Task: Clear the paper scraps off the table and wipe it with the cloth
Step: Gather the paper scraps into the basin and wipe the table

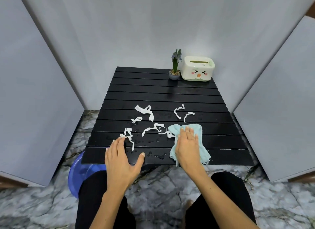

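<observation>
Black tabletop [163,90]: scraps [144,111] mid-surface.
Left hand [121,158]: open, fingertips touching a scrap.
Right hand [186,143]: flat, pressing cloth [198,131] near front edge.

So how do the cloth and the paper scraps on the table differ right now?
The cloth is pale blue; the scraps are white. The cloth is one broad crumpled piece with a frayed edge hanging over the table's near edge; the scraps are thin twisted strips scattered across the slats. The right hand lies flat on the cloth; the left hand only touches one scrap with its fingertips. Both lie on the wet black table.
</observation>
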The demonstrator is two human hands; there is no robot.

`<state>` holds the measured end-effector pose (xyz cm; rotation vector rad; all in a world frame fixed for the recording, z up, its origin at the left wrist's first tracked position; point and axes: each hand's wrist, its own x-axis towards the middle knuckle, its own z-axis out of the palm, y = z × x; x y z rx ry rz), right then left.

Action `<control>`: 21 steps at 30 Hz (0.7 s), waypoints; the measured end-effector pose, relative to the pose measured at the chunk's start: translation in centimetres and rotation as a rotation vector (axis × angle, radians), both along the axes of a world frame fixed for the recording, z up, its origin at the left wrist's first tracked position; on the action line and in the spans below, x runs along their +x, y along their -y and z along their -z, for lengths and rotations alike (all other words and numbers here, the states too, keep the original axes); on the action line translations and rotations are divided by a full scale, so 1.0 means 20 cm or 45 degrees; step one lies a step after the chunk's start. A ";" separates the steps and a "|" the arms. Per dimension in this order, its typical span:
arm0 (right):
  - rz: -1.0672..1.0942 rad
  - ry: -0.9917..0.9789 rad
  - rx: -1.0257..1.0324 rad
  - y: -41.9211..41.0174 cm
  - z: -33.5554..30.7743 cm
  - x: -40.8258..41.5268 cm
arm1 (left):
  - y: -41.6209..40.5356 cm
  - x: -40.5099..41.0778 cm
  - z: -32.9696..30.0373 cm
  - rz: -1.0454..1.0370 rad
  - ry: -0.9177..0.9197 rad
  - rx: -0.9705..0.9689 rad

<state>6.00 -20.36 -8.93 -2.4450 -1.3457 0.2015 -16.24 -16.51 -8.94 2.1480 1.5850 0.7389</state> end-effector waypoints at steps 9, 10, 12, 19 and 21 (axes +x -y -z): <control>-0.104 -0.050 0.080 -0.15 0.00 -0.26 | 0.00 -0.01 0.00 0.006 0.077 -0.009; -0.127 -0.070 0.081 -0.16 -0.01 -0.29 | 0.00 -0.01 0.00 0.006 0.089 -0.014; -0.175 -0.112 0.096 -0.19 -0.02 -0.33 | 0.00 -0.01 -0.01 0.004 0.119 -0.033; -0.388 -0.275 0.323 -0.28 -0.04 -0.49 | 0.00 -0.03 -0.04 -0.014 0.288 -0.088; -0.407 -0.478 0.480 -0.29 -0.07 -0.50 | 0.00 -0.04 -0.04 -0.020 0.347 -0.107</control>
